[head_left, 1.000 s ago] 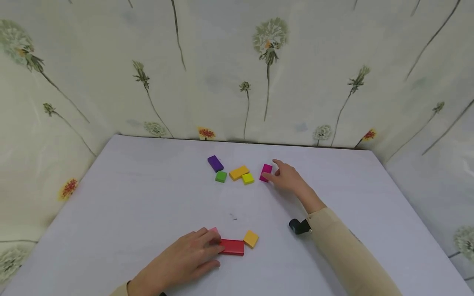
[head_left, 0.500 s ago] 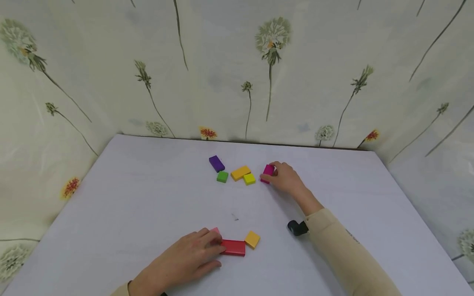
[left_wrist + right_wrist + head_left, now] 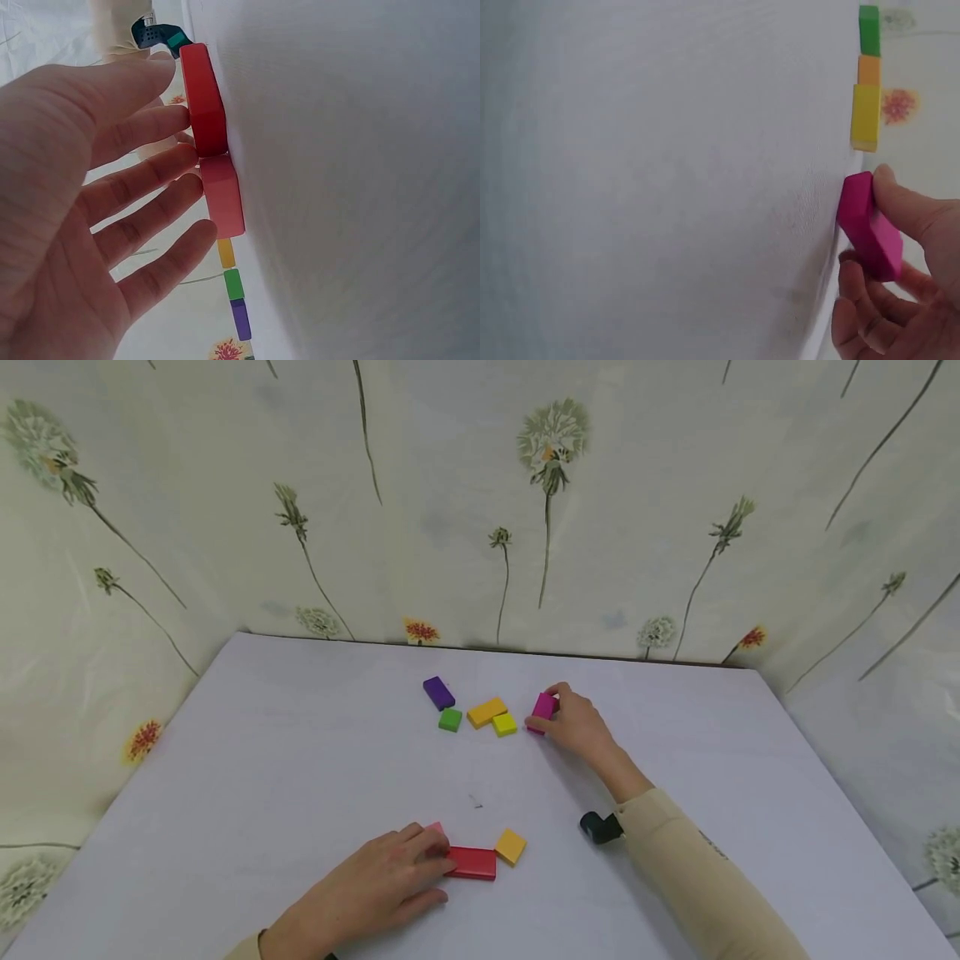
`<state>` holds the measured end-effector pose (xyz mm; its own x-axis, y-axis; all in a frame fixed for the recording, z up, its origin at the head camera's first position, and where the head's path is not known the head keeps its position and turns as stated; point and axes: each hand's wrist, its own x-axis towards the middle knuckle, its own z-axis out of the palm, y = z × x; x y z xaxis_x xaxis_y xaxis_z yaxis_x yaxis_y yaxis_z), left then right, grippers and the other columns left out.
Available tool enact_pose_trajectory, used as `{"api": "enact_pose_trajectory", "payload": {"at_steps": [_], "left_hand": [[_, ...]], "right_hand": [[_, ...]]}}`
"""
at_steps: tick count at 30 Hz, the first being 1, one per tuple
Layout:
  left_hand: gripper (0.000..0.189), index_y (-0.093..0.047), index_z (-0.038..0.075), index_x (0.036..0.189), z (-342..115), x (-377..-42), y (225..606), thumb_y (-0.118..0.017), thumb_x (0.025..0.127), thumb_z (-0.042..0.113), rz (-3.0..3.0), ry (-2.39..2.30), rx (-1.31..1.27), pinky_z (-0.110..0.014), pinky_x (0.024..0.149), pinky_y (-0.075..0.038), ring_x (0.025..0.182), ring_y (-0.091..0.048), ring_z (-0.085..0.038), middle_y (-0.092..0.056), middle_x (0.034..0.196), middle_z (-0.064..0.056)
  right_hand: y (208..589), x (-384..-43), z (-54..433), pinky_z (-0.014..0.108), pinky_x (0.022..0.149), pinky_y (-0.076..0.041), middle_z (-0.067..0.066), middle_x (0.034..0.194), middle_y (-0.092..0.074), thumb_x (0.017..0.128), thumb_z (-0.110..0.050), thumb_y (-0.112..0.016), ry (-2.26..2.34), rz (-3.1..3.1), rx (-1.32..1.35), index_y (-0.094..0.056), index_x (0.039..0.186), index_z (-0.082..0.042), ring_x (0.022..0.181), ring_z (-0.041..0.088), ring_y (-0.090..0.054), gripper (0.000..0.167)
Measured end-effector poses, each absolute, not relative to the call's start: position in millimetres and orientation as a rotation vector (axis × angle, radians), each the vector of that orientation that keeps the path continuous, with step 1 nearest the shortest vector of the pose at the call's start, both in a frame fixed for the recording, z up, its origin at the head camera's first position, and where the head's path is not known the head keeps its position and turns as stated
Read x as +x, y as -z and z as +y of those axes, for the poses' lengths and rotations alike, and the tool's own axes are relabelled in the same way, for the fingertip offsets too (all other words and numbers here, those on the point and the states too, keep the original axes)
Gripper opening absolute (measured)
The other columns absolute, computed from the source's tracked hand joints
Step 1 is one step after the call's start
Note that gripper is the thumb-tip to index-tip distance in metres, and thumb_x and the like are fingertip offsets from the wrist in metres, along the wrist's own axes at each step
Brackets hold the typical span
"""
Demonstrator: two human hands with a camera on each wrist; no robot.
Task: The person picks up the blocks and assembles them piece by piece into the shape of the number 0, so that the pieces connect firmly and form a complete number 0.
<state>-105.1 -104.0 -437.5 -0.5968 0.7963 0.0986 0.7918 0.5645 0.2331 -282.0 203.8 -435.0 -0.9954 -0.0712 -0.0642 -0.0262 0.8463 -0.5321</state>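
Observation:
My right hand (image 3: 581, 723) pinches a magenta rectangular block (image 3: 542, 710) at the far side of the table, thumb on one end and fingers on the other. In the right wrist view the magenta block (image 3: 870, 229) is tilted. My left hand (image 3: 382, 877) rests with fairly straight fingers on a red block (image 3: 474, 863) and a pink block (image 3: 436, 828), which it partly covers. The left wrist view has the fingertips touching the red block (image 3: 204, 101) and the pink block (image 3: 223, 196), set end to end. An orange square block (image 3: 511, 847) meets the red block's right end.
Left of my right hand lie a yellow block (image 3: 504, 724), a longer orange block (image 3: 487, 712), a green block (image 3: 450, 719) and a purple block (image 3: 438, 692). A black device (image 3: 598, 827) sticks out from the right sleeve (image 3: 675, 852). Flowered cloth (image 3: 420, 527) hangs behind the white table (image 3: 300, 760).
My right hand's fingers have closed from spread to a pinch on the magenta block, which has tilted slightly. The left hand stays in place on the red and pink blocks.

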Motion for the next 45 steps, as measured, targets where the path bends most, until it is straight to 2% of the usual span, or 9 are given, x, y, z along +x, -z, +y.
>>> {"api": "enact_pose_trajectory", "payload": {"at_steps": [4,12,17,26,37,45], "left_hand": [[0.033,-0.07,0.021,0.12,-103.4,-105.3,436.3,-0.069,0.091,0.038,2.754,-0.383,1.371,-0.021,0.084,-0.049,0.101,-0.051,-0.009,-0.056,0.117,0.005],[0.032,-0.07,0.02,0.118,-104.6,-104.7,437.3,-0.07,0.091,0.037,2.762,-0.419,1.41,-0.02,0.083,-0.049,0.101,-0.051,-0.008,-0.056,0.116,0.005],[0.032,-0.07,0.021,0.119,-104.5,-104.7,437.0,-0.069,0.092,0.037,2.764,-0.415,1.413,-0.02,0.084,-0.048,0.1,-0.051,-0.008,-0.056,0.117,0.005],[0.033,-0.07,0.021,0.119,-104.2,-103.8,437.2,-0.069,0.092,0.038,2.752,-0.405,1.388,-0.021,0.083,-0.049,0.101,-0.051,-0.008,-0.055,0.117,0.005],[0.033,-0.07,0.021,0.12,-103.2,-103.6,435.5,-0.068,0.092,0.039,2.741,-0.408,1.364,-0.022,0.084,-0.049,0.101,-0.051,-0.008,-0.055,0.118,0.006],[0.034,-0.07,0.021,0.12,-104.2,-103.8,436.9,-0.069,0.091,0.039,2.753,-0.424,1.38,-0.021,0.083,-0.049,0.1,-0.051,-0.008,-0.056,0.117,0.006]], "right_hand": [[434.5,-280.2,204.3,0.037,0.074,-0.051,0.018,0.103,-0.063,0.088,-0.027,-0.074,0.96,2.93,-0.139,-0.044,0.132,-0.004,0.089,0.028,-0.058,0.058],[434.9,-277.7,204.5,0.041,0.081,-0.054,0.02,0.11,-0.061,0.093,-0.019,-0.069,1.088,2.915,-0.204,-0.047,0.134,-0.004,0.099,0.032,-0.06,0.049],[436.3,-276.7,206.9,0.042,0.08,-0.055,0.02,0.111,-0.063,0.092,-0.017,-0.069,1.156,2.912,-0.224,-0.051,0.134,-0.007,0.097,0.032,-0.064,0.046],[439.7,-271.0,212.4,0.04,0.081,-0.055,0.016,0.114,-0.064,0.092,-0.023,-0.07,1.265,2.868,-0.215,-0.054,0.135,-0.014,0.098,0.029,-0.065,0.047],[423.2,-248.9,208.4,0.041,0.083,-0.054,0.014,0.118,-0.06,0.091,-0.026,-0.071,1.474,2.637,-0.18,-0.054,0.137,-0.018,0.1,0.028,-0.063,0.05],[425.6,-232.4,204.5,0.034,0.08,-0.055,0.011,0.118,-0.061,0.09,-0.027,-0.072,1.434,2.634,-0.235,-0.054,0.136,-0.019,0.098,0.025,-0.064,0.05]]}}
